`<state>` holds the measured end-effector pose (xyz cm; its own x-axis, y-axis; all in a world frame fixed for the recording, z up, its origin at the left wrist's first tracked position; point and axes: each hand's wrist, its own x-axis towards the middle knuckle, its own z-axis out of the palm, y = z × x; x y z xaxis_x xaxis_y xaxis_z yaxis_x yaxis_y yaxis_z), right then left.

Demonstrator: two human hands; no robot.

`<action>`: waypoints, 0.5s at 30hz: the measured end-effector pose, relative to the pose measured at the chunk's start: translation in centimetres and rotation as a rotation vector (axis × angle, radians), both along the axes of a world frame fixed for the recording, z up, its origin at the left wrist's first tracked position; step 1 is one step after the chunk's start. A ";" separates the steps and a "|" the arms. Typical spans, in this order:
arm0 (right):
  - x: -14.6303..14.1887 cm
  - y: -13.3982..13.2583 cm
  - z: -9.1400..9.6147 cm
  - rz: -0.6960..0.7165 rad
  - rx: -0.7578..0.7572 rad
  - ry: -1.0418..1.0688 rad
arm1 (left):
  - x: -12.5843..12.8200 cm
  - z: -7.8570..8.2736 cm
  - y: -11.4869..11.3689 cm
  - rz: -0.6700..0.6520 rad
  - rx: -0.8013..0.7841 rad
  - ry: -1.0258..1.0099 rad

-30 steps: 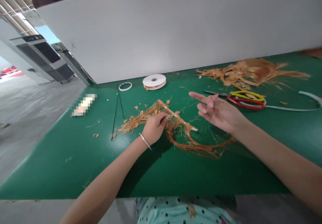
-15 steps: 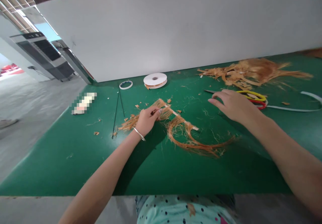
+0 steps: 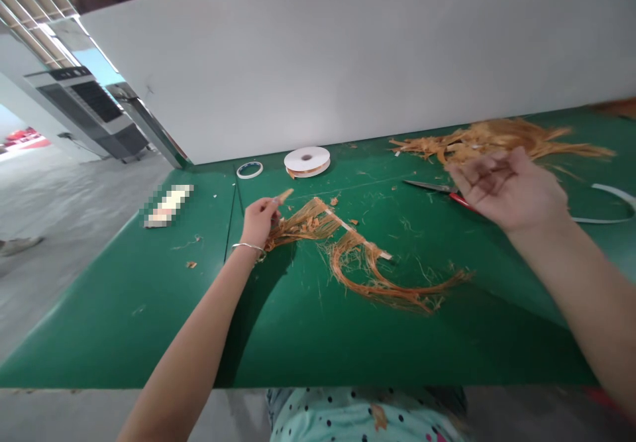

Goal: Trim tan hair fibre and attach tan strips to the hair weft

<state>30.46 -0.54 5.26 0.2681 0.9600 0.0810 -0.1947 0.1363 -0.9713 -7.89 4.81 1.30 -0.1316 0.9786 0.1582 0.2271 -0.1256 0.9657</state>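
Note:
My left hand point(image 3: 258, 220) is pinched on a small orange strip point(image 3: 283, 197), held up above the left end of a bundle of orange fibres point(image 3: 368, 276) that curls across the green table point(image 3: 308, 336). A silver bangle is on that wrist. My right hand point(image 3: 507, 187) is raised over the table to the right, palm towards me, fingers curled in and a little smeared. What it holds, if anything, does not show. Behind it lie scissors point(image 3: 430, 186), with the blade and a bit of red handle showing.
A heap of orange fibres point(image 3: 497, 138) lies at the back right, with a white strap point(image 3: 613, 193) beside it. A white tape reel point(image 3: 307, 162), a small tape ring point(image 3: 249, 169) and thin black rods point(image 3: 233, 210) lie at the back left. A white board point(image 3: 348, 57) walls the far side.
My left hand moved left and lifted a small orange strip off the bundle. My right hand went down onto the scissors, then rose and turned palm up with its fingers curled.

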 end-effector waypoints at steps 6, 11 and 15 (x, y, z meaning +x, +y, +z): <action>-3.7 -1.7 -0.3 0.302 -0.049 -0.231 | 4.1 1.4 -4.1 -0.329 0.058 0.239; -8.7 -3.0 -2.7 0.678 -0.008 -0.405 | 6.4 2.1 -7.1 -0.514 0.123 0.315; -10.8 -3.7 -3.3 0.862 -0.167 -0.249 | 6.8 1.6 -7.5 -0.544 0.137 0.299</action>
